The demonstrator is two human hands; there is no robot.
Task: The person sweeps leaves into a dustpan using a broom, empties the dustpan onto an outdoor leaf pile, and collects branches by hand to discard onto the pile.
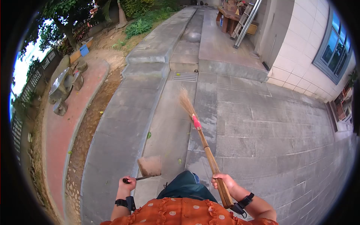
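My right hand (224, 181) is wrapped round the wooden handle of a long broom (210, 157). A pink binding joins the handle to straw bristles (185, 100), which point forward over the paved channel, short of the metal drain grate (185, 77). On the left, my left hand (128, 182) grips the dark end of a thin rod. That rod runs right to a brownish square pan or plate (150, 166) near the channel floor; whether it touches the ground I cannot tell. A green leaf (149, 135) lies in the channel, and a paler leaf (179, 161) is nearer me.
A raised grey walkway (116, 127) borders the channel on the left, and a step (232, 70) rises ahead. A ladder (247, 24) leans by a wooden table (229, 17). Stone seats and a stone table (62, 84) stand far left; a tiled wall (296, 48) is right.
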